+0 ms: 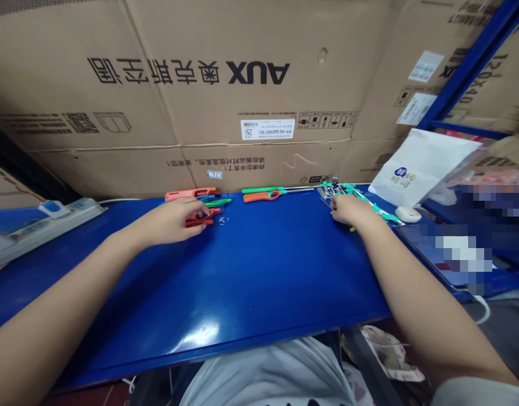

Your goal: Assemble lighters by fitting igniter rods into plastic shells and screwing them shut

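Observation:
At the back left of the blue table, my left hand [168,221] curls over a red lighter handle [204,213], thumb on the near side and fingers on the far side. Beside it lie a pinkish-red lighter handle [177,195] and a green one [220,202]. My right hand [353,211] reaches into a pile of thin metal rods with teal parts [369,203]. Its fingers are closed at the pile's left edge; what they pinch is too small to make out. Between the hands lie an orange lighter [259,196] and a green long-necked lighter [263,190].
A large cardboard box [192,107] walls off the table's back edge. On the right are a white paper bag [420,166], a white rounded object [407,214] and a tablet-like device [429,254]. A power strip [69,217] lies on the left.

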`<state>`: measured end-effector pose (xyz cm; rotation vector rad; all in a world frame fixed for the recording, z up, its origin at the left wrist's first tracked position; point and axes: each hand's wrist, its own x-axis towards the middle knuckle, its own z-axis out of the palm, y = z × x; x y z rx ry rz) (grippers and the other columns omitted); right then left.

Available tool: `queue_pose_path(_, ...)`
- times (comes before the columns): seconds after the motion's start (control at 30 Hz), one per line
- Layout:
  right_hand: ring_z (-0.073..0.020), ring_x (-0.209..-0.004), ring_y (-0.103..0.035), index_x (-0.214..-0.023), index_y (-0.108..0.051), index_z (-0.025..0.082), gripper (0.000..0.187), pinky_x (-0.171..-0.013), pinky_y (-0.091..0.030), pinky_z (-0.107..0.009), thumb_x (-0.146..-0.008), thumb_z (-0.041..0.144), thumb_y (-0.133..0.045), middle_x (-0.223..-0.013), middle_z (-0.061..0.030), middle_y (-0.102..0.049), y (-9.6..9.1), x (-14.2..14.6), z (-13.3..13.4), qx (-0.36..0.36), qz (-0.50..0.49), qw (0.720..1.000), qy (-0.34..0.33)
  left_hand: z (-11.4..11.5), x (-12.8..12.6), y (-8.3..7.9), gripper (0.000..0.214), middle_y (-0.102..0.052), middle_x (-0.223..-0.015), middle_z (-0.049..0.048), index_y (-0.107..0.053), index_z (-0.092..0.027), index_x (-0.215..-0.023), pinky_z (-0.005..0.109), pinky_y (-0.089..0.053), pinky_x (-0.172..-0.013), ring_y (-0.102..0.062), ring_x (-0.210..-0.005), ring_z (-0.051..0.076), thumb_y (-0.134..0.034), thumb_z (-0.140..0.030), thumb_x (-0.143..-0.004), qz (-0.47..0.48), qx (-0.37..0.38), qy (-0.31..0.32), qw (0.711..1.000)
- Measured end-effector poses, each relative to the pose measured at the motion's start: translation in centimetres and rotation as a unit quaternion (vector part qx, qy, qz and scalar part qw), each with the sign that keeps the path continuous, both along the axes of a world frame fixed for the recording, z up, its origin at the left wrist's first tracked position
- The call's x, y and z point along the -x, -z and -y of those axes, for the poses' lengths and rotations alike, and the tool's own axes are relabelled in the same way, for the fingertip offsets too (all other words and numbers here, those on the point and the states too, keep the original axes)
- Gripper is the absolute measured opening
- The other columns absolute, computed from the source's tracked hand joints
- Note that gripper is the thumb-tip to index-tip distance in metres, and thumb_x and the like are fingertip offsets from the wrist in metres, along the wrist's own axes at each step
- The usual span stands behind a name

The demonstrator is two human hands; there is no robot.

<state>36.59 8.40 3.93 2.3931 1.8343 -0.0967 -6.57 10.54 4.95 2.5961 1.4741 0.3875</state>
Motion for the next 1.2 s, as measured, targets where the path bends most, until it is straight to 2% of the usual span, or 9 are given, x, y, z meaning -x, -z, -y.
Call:
queue_pose_path(0.07,-0.0356,-0.11,-0.068,-0.111,-0.07,0.017,0.026,-0.082,-0.052,-0.04,-0.085,0.018,-0.065,-0.12,-0.0205,-0.07,0.4,0.2,-0.1,-0.022,-0.001,1.0,-0.007,0.4,2.1,0.0,0.034,-0.074,-0.107,0.0062,-0.065,-0.025,-0.1,0.033,-0.052,-0.081,-0.068,-0.094,0.026,-0.064,-0.049,-0.076,-0.021,0.023,0.033,0.999)
queue_pose_path(0.2,-0.037,-0.119,-0.062,-0.121,-0.065,0.014,0.033,-0.092,-0.051,-0.044,-0.091,0.028,-0.06,-0.128,-0.0223,-0.064,1.0,0.8,-0.1,-0.098,-0.007,0.994,-0.047,0.2,4.6,-0.2,0.045,-0.071,-0.11,0.0128,-0.062,-0.015,-0.107,0.036,-0.051,-0.08,-0.066,-0.094,0.03,-0.063,-0.049,-0.077,-0.071,0.087,-0.004,0.994)
queue_pose_path(0.43,-0.0288,-0.11,-0.064,-0.113,-0.066,0.014,0.024,-0.1,-0.049,-0.039,-0.095,0.026,-0.056,-0.114,-0.016,-0.068,1.5,3.4,0.2,-0.168,-0.077,0.962,-0.201,0.7,5.5,-1.1,0.035,-0.069,-0.093,0.0046,-0.067,-0.017,-0.096,0.029,-0.047,-0.074,-0.062,-0.082,0.021,-0.068,-0.046,-0.077,-0.087,0.182,0.003,0.98)
queue_pose_path(0.6,-0.0233,-0.099,-0.065,-0.103,-0.067,0.017,0.016,-0.092,-0.051,-0.034,-0.095,0.027,-0.056,-0.105,-0.0103,-0.068,1.9,6.2,1.6,-0.168,-0.137,0.931,-0.295,2.9,3.1,-1.6,0.03,-0.065,-0.09,0.0027,-0.066,-0.018,-0.093,0.026,-0.046,-0.069,-0.06,-0.08,0.019,-0.074,-0.039,-0.073,-0.09,0.268,0.059,0.957)
queue_pose_path(0.67,-0.0238,-0.102,-0.064,-0.105,-0.066,0.019,0.017,-0.093,-0.049,-0.036,-0.097,0.029,-0.057,-0.107,-0.0095,-0.068,1.8,7.4,2.8,-0.159,-0.191,0.889,-0.383,4.0,1.2,-1.2,0.03,-0.064,-0.091,0.0021,-0.066,-0.019,-0.095,0.025,-0.045,-0.068,-0.059,-0.079,0.018,-0.073,-0.04,-0.076,-0.067,0.262,0.097,0.958)
queue_pose_path(0.8,-0.0221,-0.101,-0.062,-0.117,-0.062,0.021,0.037,-0.091,-0.046,-0.036,-0.094,0.05,-0.065,-0.111,-0.0076,-0.067,1.3,9.9,5.3,-0.079,-0.246,0.818,-0.514,6.2,-3.1,0.8,0.027,-0.06,-0.082,-0.001,-0.064,-0.019,-0.095,0.025,-0.041,-0.061,-0.053,-0.068,0.014,-0.072,-0.04,-0.081,0.009,0.242,0.173,0.955)
queue_pose_path(0.9,-0.0202,-0.091,-0.06,-0.112,-0.062,0.02,0.048,-0.082,-0.044,-0.032,-0.085,0.058,-0.074,-0.101,-0.0047,-0.066,1.3,11.2,6.5,-0.035,-0.251,0.785,-0.565,7.4,-5.3,2.7,0.028,-0.063,-0.092,0.0003,-0.063,-0.019,-0.102,0.025,-0.045,-0.068,-0.057,-0.077,0.015,-0.073,-0.037,-0.082,0.085,0.193,0.207,0.955)
queue_pose_path(1.07,-0.0162,-0.08,-0.056,-0.097,-0.061,0.019,0.026,-0.071,-0.041,-0.028,-0.092,0.043,-0.069,-0.094,-0.0032,-0.063,1.6,11.4,6.5,-0.046,-0.235,0.785,-0.572,7.4,-6.2,4.9,0.032,-0.066,-0.103,0.0042,-0.063,-0.02,-0.113,0.031,-0.052,-0.086,-0.064,-0.094,0.02,-0.071,-0.033,-0.085,0.163,0.12,0.209,0.957)
queue_pose_path(1.2,-0.0172,-0.083,-0.06,-0.099,-0.064,0.018,0.022,-0.073,-0.041,-0.028,-0.103,0.035,-0.05,-0.095,-0.0054,-0.067,1.8,10.6,5.6,-0.062,-0.258,0.807,-0.528,6.8,-5.8,5.6,0.049,-0.067,-0.122,0.0081,-0.056,-0.021,-0.129,0.037,-0.052,-0.098,-0.066,-0.111,0.024,-0.073,-0.034,-0.085,0.184,0.104,0.193,0.958)
